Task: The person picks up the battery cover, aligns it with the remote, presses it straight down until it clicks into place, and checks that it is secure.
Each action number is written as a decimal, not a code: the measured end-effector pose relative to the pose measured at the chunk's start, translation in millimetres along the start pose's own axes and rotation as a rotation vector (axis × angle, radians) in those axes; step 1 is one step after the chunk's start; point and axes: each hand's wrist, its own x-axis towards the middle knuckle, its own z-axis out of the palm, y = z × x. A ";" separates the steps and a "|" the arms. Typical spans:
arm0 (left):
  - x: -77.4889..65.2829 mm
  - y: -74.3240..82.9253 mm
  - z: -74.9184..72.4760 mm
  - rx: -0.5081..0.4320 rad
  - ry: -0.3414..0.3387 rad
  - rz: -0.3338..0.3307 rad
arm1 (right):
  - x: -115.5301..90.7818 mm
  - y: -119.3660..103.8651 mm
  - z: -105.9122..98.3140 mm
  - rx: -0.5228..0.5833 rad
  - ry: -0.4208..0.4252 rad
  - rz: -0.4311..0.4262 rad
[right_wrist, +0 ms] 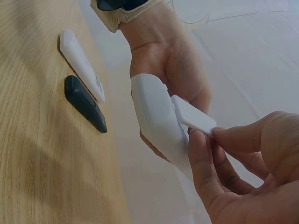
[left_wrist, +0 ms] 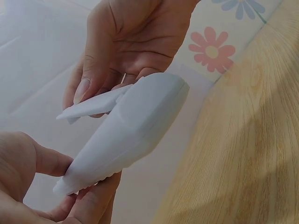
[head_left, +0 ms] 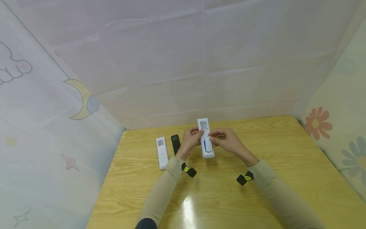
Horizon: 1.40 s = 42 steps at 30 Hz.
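My left hand grips a white remote control above the table, its printed back facing up. In the left wrist view the remote is seen from one end, with my left thumb and fingers around its narrower part. My right hand pinches the white battery cover between thumb and fingers. The cover stands tilted off the remote's back, one end still against the body. A strip of blue, likely a battery, shows beside the cover; the rest of the compartment is hidden.
On the wooden table, left of my hands, lie a second white remote and a black remote, the latter partly hidden by my left arm. Behind the table hangs a pale cloth backdrop, with printed cloth at both sides.
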 end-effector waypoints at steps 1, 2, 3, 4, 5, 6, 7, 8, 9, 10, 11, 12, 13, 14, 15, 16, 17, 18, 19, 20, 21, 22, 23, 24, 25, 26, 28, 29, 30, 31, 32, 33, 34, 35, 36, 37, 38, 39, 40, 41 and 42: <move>-0.1 0.1 0.1 -0.001 0.001 0.001 | -0.2 0.3 0.1 -0.002 0.000 -0.003; -0.1 0.4 0.2 -0.001 0.001 0.002 | -0.3 0.6 0.2 -0.006 0.001 -0.005; -0.4 0.6 0.3 0.000 0.000 0.005 | -0.5 0.9 0.3 -0.009 0.002 -0.008; -0.7 1.0 0.5 0.002 0.000 0.007 | -0.6 1.1 0.2 -0.013 0.002 -0.010; -0.9 1.4 0.7 0.001 0.000 0.008 | -0.7 1.4 0.1 -0.014 0.002 -0.011; -1.1 1.7 0.9 0.001 -0.001 0.010 | -0.8 1.8 0.1 -0.014 0.002 -0.011; -1.1 2.0 1.1 0.001 -0.002 0.013 | -0.8 2.1 0.1 -0.015 0.002 -0.012; -1.4 2.3 1.4 0.001 -0.004 0.014 | -0.9 2.6 0.1 -0.016 0.002 -0.013; -1.5 2.5 1.6 0.002 -0.005 0.015 | -1.0 3.1 0.1 -0.017 0.002 -0.013; -1.6 2.7 1.7 0.003 -0.005 0.017 | -1.0 3.6 0.2 -0.019 0.001 -0.014; -1.7 2.8 1.9 0.001 -0.005 0.018 | -1.1 4.3 0.3 -0.021 0.001 -0.015; -1.8 2.7 1.9 0.003 -0.007 0.020 | -1.1 5.0 0.6 -0.024 0.000 -0.016; -2.1 2.8 2.0 0.003 -0.007 0.022 | -1.2 5.7 0.8 -0.030 0.000 -0.018; -2.1 2.8 2.0 0.002 -0.007 0.023 | -1.2 6.3 1.1 -0.035 0.000 -0.020; -2.3 2.7 2.0 0.004 -0.006 0.024 | -1.3 7.0 1.4 -0.043 0.000 -0.024; -2.3 2.2 1.8 0.004 -0.006 0.025 | -1.4 7.4 1.7 -0.048 0.000 -0.026; -2.2 2.0 1.8 0.001 -0.005 0.022 | -1.6 7.5 2.1 -0.052 -0.001 -0.029; -1.9 1.6 2.1 0.004 -0.001 0.018 | -1.8 7.4 2.4 -0.056 0.000 -0.029; -1.8 1.4 2.3 0.004 0.002 0.016 | -2.2 7.2 2.6 -0.062 0.000 -0.030; -1.7 1.0 2.2 0.006 0.002 0.016 | -2.6 7.1 2.8 -0.067 0.000 -0.031; -1.9 0.5 2.2 0.009 0.002 0.015 | -2.8 7.3 2.8 -0.072 -0.001 -0.031; -1.9 0.1 2.3 0.009 0.002 0.015 | -3.1 7.1 2.8 -0.074 -0.001 -0.027; -2.0 -0.2 2.3 0.008 0.002 0.015 | -3.4 7.2 2.8 -0.079 -0.001 -0.027; -2.1 -0.5 2.3 0.009 0.001 0.018 | -3.4 7.5 2.8 -0.084 -0.002 -0.026; -2.7 -0.7 1.9 0.011 -0.004 0.021 | -3.7 7.7 2.8 -0.089 -0.002 -0.027; -2.9 -0.9 1.8 0.012 -0.005 0.021 | -3.7 7.9 2.7 -0.093 -0.004 -0.029; -3.5 -1.0 1.8 0.016 -0.007 0.021 | -3.9 7.5 3.0 -0.096 -0.006 -0.029; -3.8 -1.0 1.7 0.018 -0.007 0.021 | -4.0 7.3 3.2 -0.100 -0.006 -0.031; -4.1 -0.7 1.7 0.021 -0.008 0.020 | -4.1 6.9 3.4 -0.103 -0.007 -0.032; -4.5 -0.3 1.7 0.023 -0.009 0.020 | -4.2 6.5 3.5 -0.107 -0.006 -0.030; -4.6 0.0 1.7 0.020 -0.010 0.019 | -4.1 6.2 3.7 -0.111 -0.006 -0.031; -4.9 0.3 1.8 0.019 -0.012 0.019 | -4.0 6.0 3.9 -0.115 -0.005 -0.030; -5.1 0.5 1.8 0.018 -0.013 0.019 | -3.7 5.9 4.1 -0.121 -0.004 -0.029; -5.2 0.7 1.8 0.014 -0.012 0.018 | -3.3 6.1 4.3 -0.125 -0.004 -0.029; -5.4 0.8 1.8 0.013 -0.014 0.019 | -2.9 6.5 4.6 -0.131 -0.004 -0.027; -5.5 0.8 1.9 0.014 -0.014 0.020 | -2.6 7.2 4.7 -0.134 -0.005 -0.026; -5.5 0.5 1.8 0.013 -0.014 0.021 | -2.2 7.9 4.9 -0.138 -0.005 -0.025; -5.6 0.5 1.9 0.013 -0.014 0.022 | -2.0 8.6 5.1 -0.140 -0.005 -0.024; -5.8 0.4 1.8 0.014 -0.014 0.023 | -1.8 9.2 5.4 -0.140 -0.005 -0.025; -5.9 0.5 1.8 0.013 -0.013 0.023 | -1.8 9.6 5.7 -0.140 -0.005 -0.026; -6.0 0.3 1.8 0.011 -0.012 0.024 | -1.9 9.9 5.9 -0.139 -0.004 -0.028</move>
